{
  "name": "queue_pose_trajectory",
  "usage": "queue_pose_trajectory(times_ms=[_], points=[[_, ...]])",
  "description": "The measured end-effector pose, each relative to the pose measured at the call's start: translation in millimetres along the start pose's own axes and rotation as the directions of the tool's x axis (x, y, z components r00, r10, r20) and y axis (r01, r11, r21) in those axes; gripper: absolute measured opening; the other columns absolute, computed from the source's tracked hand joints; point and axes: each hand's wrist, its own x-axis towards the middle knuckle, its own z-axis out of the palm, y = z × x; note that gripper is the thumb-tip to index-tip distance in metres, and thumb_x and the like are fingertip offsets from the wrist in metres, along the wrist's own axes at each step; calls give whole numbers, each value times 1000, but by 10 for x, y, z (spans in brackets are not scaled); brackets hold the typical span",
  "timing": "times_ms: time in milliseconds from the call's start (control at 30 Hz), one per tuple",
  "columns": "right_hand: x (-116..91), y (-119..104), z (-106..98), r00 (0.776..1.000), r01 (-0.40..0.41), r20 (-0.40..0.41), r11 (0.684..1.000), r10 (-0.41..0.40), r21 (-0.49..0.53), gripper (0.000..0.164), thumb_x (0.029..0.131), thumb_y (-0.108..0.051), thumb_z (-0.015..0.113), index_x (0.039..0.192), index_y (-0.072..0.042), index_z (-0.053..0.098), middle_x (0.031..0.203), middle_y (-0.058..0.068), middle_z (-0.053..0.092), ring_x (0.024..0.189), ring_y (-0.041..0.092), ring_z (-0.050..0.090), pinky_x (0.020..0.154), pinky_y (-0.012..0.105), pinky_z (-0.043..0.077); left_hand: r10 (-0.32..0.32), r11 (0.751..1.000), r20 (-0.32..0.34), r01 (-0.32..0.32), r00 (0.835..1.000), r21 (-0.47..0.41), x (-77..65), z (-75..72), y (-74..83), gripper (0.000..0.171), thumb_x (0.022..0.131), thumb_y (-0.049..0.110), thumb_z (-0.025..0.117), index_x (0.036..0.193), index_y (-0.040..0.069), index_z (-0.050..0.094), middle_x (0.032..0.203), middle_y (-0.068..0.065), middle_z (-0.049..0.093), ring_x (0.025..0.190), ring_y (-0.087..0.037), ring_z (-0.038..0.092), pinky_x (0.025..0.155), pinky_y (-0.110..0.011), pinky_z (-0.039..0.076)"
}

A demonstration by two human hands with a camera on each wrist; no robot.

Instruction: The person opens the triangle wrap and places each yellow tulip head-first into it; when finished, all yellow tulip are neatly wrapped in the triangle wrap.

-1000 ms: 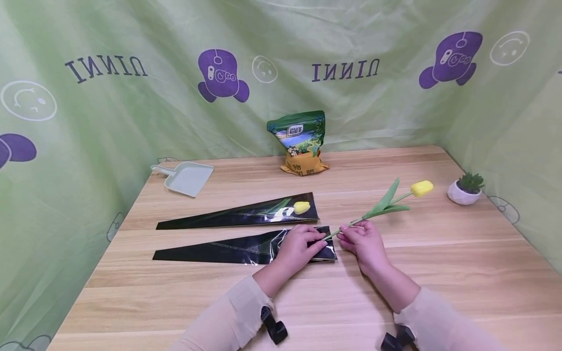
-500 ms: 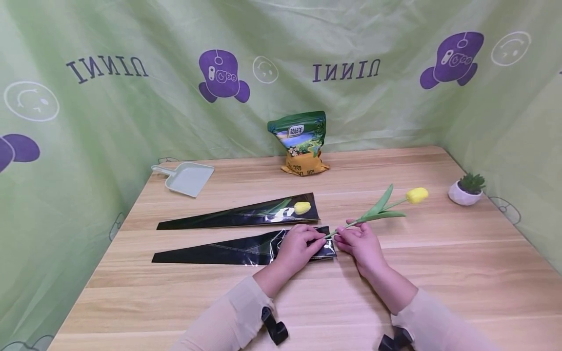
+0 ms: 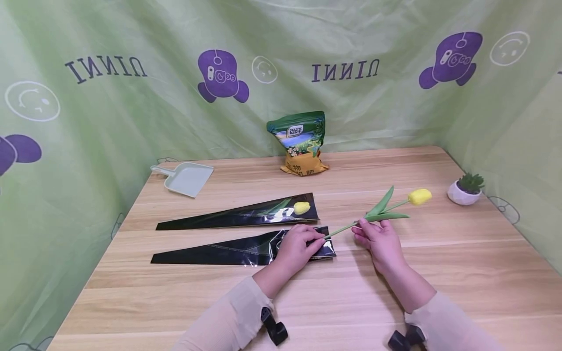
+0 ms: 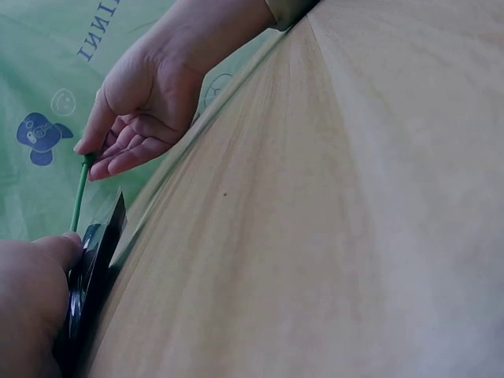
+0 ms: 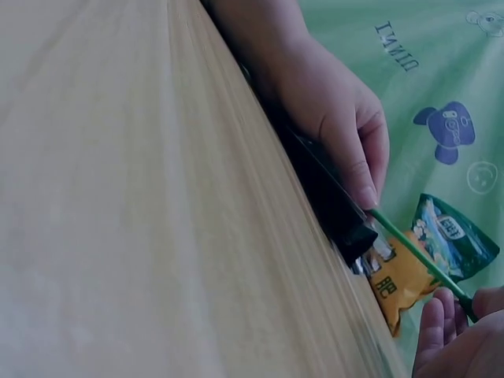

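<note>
A yellow tulip (image 3: 388, 215) with green leaves slants up to the right, its lower stem at the wide end of the nearer black flower sleeve (image 3: 210, 253). My left hand (image 3: 296, 247) rests over that wide end and pinches the stem between thumb and fingertips. Further up, just below the leaves, my right hand (image 3: 383, 244) pinches the same stem (image 5: 425, 260); the left wrist view shows its thumb against it and the other fingers loosely bent. The left hand covers part of the sleeve's clear front. Behind lies a second black sleeve (image 3: 237, 215) with a yellow tulip (image 3: 301, 208) inside.
A green and orange bag (image 3: 303, 144) stands at the back of the wooden table (image 3: 351, 312). A pale dustpan (image 3: 189, 179) lies at the back left. On the right edge sits a small succulent in a white pot (image 3: 464, 194). Green printed cloth (image 3: 351, 107) encloses the table.
My right hand has shifted right along the stem, up to the leaves. The tulip's bloom has dipped slightly. My left hand has stayed at the sleeve's wide end.
</note>
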Motion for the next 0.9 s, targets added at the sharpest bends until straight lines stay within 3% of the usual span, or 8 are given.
queue_pose_trajectory(times_ms=[200,433,900], points=[[18,-41,-60,999,7,-37,1000,-7,3,13,101,-20,53,109,-14,44,76,-14,70,76,-1,69,76,17,57,-11,1000,5,11,1000,-3,-2,5,0,18,92,26,68,102,16,78,102,0,72,102,-18,64,92,-34,50],[53,-86,-119,996,11,-85,998,-6,64,18,98,-21,59,111,-14,48,75,-11,71,73,1,68,73,17,57,-17,1000,10,17,1000,-9,1,3,3,18,92,26,68,103,16,78,103,0,72,103,-18,63,93,-34,50],[58,-3,-71,999,-24,-44,998,27,65,6,97,-14,61,99,-19,57,77,-11,72,74,3,70,78,22,59,18,1000,-29,-17,999,24,13,1,8,22,90,29,70,108,18,77,101,1,72,102,-17,63,88,-32,52]])
